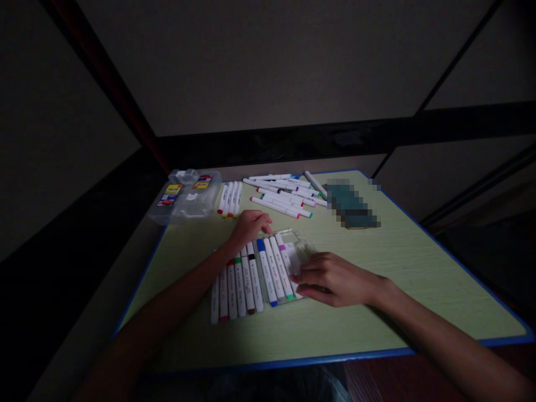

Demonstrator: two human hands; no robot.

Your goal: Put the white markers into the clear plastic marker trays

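Observation:
A clear plastic tray lies on the table with white markers side by side in it, one with a blue band. My right hand is at the tray's right side, thumb and fingers closed on the lower end of a marker with a purple band. At the tray's far edge, my left hand has its fingers curled downward; whatever they hold, if anything, is hidden. Below my left wrist lies a row of white markers with coloured ends, partly covered by the forearm.
Loose markers lie in a pile at the back. Several upright-lying markers form a row beside clear plastic cases at the back left. A blurred dark green flat object is at the right. Blue trim edges the table.

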